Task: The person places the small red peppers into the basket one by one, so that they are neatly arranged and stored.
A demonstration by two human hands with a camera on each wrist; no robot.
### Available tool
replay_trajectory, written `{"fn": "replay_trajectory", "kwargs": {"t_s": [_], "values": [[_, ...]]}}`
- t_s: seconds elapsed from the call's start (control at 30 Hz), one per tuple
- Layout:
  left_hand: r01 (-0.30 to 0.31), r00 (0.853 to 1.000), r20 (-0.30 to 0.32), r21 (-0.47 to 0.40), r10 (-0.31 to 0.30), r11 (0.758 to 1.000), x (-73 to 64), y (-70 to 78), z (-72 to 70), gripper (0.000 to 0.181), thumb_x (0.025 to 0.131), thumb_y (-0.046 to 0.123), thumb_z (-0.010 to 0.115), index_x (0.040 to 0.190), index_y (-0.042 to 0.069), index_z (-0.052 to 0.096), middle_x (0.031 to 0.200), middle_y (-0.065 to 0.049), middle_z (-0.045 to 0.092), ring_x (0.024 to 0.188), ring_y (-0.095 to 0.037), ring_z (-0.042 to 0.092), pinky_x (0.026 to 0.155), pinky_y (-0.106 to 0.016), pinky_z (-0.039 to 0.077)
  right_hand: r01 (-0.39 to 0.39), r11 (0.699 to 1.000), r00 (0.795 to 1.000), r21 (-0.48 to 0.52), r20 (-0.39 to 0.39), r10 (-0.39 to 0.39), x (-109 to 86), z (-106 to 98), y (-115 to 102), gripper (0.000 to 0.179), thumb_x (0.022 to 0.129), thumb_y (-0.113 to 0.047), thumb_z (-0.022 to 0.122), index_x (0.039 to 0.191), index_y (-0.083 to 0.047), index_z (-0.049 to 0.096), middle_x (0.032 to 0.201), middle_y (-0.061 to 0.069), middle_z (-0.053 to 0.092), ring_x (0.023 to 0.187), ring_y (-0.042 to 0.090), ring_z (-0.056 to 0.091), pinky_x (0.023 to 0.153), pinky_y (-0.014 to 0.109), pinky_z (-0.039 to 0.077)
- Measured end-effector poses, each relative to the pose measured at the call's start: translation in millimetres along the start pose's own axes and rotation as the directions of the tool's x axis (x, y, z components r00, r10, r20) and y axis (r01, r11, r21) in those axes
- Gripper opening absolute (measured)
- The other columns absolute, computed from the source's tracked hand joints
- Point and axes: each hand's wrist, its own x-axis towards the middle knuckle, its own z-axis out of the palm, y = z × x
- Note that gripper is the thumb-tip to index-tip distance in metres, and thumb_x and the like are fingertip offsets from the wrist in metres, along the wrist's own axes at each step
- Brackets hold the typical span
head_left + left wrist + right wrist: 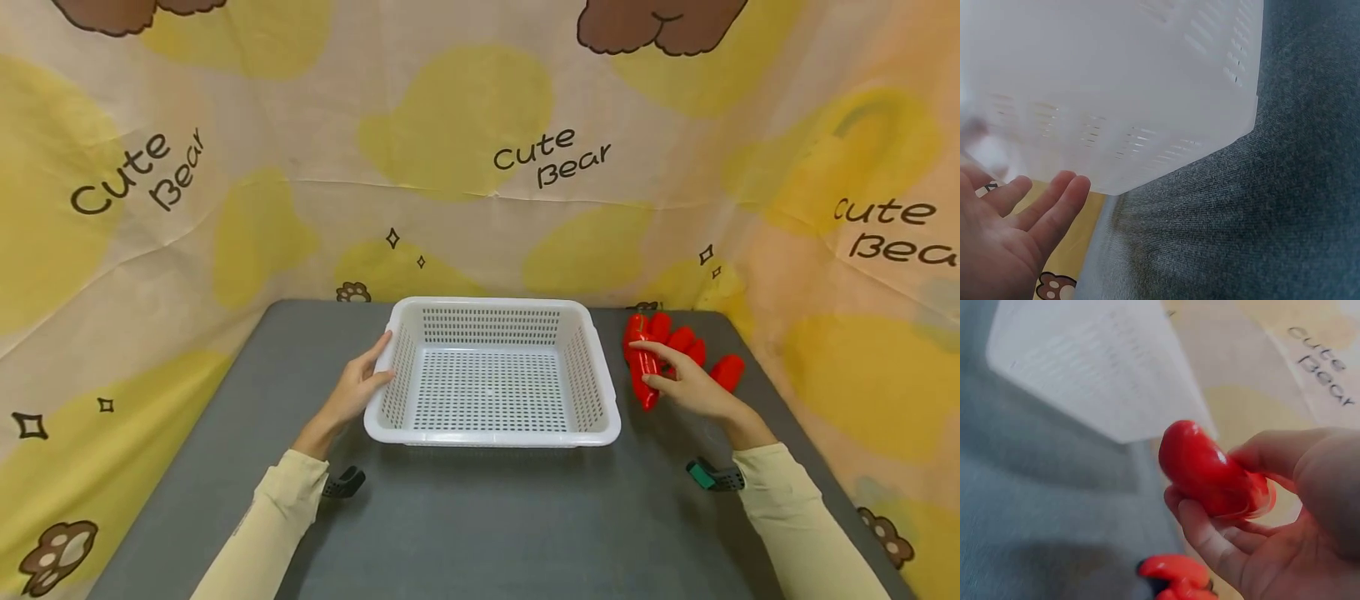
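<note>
A white perforated plastic basket point(491, 438) stands in the middle of the grey table. My left hand point(358, 390) holds its left rim, with several fingers point(1063, 203) stretched along the outside of the wall in the left wrist view. To the basket's right, my right hand point(693, 385) grips a long, glossy red pepper point(643, 367) between thumb and fingers. In the right wrist view the rounded end of this pepper point(1200, 465) points away from the palm. More red peppers point(681, 338) lie behind and beside that hand, partly hidden by it.
The grey table point(480, 525) reaches back to a yellow and cream printed cloth point(457, 125) that hangs behind and along both sides. One red pepper point(727, 372) lies a little apart, near the table's right edge. Dark bands with small devices are on both wrists.
</note>
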Motion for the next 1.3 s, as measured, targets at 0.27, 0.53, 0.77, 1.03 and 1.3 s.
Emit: {"fn": "replay_trajectory", "kwargs": {"t_s": [0.27, 0.53, 0.77, 1.03, 1.3], "values": [[0.012, 1.000, 0.020, -0.033, -0.012, 0.999, -0.2, 2.2, -1.4, 0.069, 0.101, 0.000, 0.048, 0.162, 0.005, 0.015, 0.166, -0.027, 0.020, 0.129, -0.056, 0.050, 0.085, -0.034, 0.063, 0.003, 0.995, 1.000, 0.103, 0.005, -0.004, 10.7, -7, -27, 0.060, 0.102, -0.008, 0.056, 0.156, -0.006, 0.031, 0.129, 0.026, 0.051, 0.096, 0.014, 0.057, 0.066, 0.025, 0.057], [0.026, 1.000, 0.015, -0.026, -0.026, 0.999, 0.0, 4.2, 0.4, 0.069, 0.100, -0.001, 0.047, 0.161, 0.003, 0.015, 0.166, -0.028, 0.016, 0.134, -0.054, 0.046, 0.090, -0.037, 0.062, -0.002, 0.985, 1.000, 0.173, 0.024, -0.002, 32.0, -1, -53, 0.060, 0.103, -0.014, 0.055, 0.158, -0.010, 0.029, 0.154, 0.028, 0.039, 0.115, 0.026, 0.056, 0.081, 0.023, 0.059], [0.043, 0.999, 0.017, -0.032, -0.042, 0.999, -0.6, 6.1, -0.2, 0.069, 0.100, -0.001, 0.046, 0.162, 0.004, 0.014, 0.166, -0.028, 0.016, 0.132, -0.056, 0.047, 0.089, -0.042, 0.062, 0.048, 0.966, 0.996, 0.255, 0.061, -0.066, 53.7, 9, -68, 0.060, 0.103, -0.009, 0.054, 0.157, -0.008, 0.028, 0.160, 0.026, 0.031, 0.134, 0.045, 0.043, 0.089, 0.020, 0.057], [0.040, 0.999, 0.021, -0.029, -0.039, 0.999, -0.8, 6.0, -0.4, 0.069, 0.101, 0.000, 0.046, 0.162, 0.004, 0.013, 0.167, -0.027, 0.015, 0.133, -0.055, 0.047, 0.090, -0.043, 0.062, 0.064, 0.954, 0.992, 0.294, 0.082, -0.092, 70.7, 20, -78, 0.061, 0.102, -0.008, 0.055, 0.157, -0.009, 0.028, 0.161, 0.024, 0.029, 0.136, 0.046, 0.042, 0.093, 0.024, 0.057], [0.024, 1.000, 0.008, -0.028, -0.024, 0.999, 2.0, 2.2, 0.0, 0.068, 0.100, -0.001, 0.044, 0.161, 0.004, 0.014, 0.167, -0.026, 0.013, 0.136, -0.053, 0.044, 0.091, -0.043, 0.061, 0.063, 0.944, 0.989, 0.325, 0.108, -0.103, 89.6, 35, -93, 0.063, 0.101, -0.004, 0.055, 0.157, -0.009, 0.029, 0.160, 0.024, 0.031, 0.135, 0.048, 0.043, 0.091, 0.029, 0.060]]}}
